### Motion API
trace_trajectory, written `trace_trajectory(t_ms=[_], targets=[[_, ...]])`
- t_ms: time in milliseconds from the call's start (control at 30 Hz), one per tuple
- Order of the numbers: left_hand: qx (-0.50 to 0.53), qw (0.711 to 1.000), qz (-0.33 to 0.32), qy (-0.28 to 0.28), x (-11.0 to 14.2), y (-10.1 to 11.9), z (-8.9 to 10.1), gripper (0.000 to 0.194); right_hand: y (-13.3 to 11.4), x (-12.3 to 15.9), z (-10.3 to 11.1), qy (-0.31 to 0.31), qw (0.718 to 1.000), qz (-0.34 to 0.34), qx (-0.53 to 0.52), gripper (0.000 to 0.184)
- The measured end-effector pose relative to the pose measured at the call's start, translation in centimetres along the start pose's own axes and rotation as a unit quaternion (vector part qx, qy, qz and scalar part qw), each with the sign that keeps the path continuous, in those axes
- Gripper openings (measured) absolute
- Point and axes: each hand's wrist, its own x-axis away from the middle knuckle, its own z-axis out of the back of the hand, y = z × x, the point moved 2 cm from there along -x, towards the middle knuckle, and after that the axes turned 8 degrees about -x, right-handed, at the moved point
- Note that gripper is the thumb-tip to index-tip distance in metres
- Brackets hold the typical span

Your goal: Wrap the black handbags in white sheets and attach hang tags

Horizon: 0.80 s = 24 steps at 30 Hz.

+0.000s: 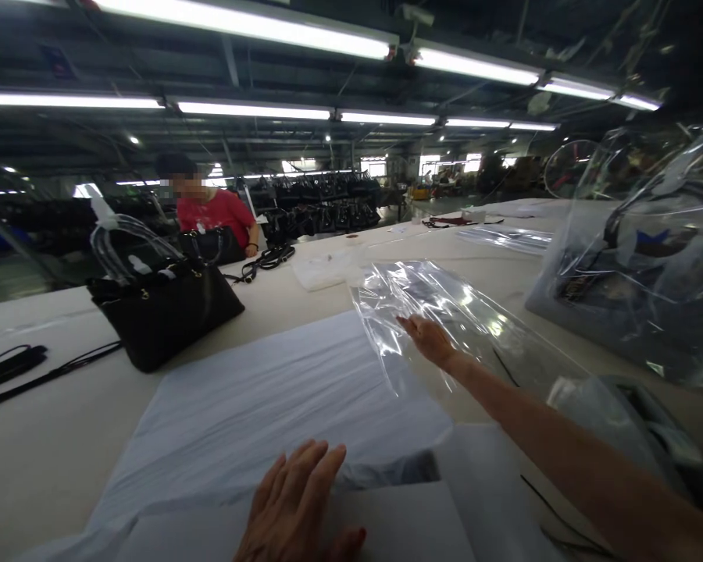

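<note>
My left hand (296, 507) lies flat with fingers stretched out on a pale grey fabric bag (269, 406) spread over the table in front of me. My right arm reaches forward to the right, and my right hand (430, 339) rests with fingers extended on a clear plastic bag (445, 312) lying on the table. Whether the fingers pinch the plastic cannot be made out. A black handbag (164, 308) with plastic-wrapped handles stands upright to the left of the fabric.
Packed bags in clear plastic (638, 257) are piled at the right. Black straps (12, 367) lie at the far left. A person in a red shirt (214, 215) works across the table (47, 453) with another black bag. Rows of handbags (322, 199) fill the background.
</note>
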Motion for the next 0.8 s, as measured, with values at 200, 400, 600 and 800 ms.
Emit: trace_trajectory(t_ms=[200,400,600,800], targets=[[0.108,0.993,-0.043,0.034,-1.1,-0.1,1.1,0.036,-9.9,1.6,-3.3,-0.182,0.966,0.168,-0.08,0.027],[0.021,0.999,-0.024,-0.005,-5.3,-3.7,4.2,0.051,-13.9,6.8,-7.5,-0.293,0.893,0.333,-0.08,0.011],[-0.042,0.975,-0.048,-0.214,-8.7,-7.8,2.6,0.02,-14.0,7.1,-8.0,-0.286,0.931,0.224,-0.043,0.011],[-0.069,0.967,0.012,-0.247,-9.0,-10.9,1.7,0.025,-10.3,6.6,-5.7,-0.388,0.911,0.105,-0.09,0.015]])
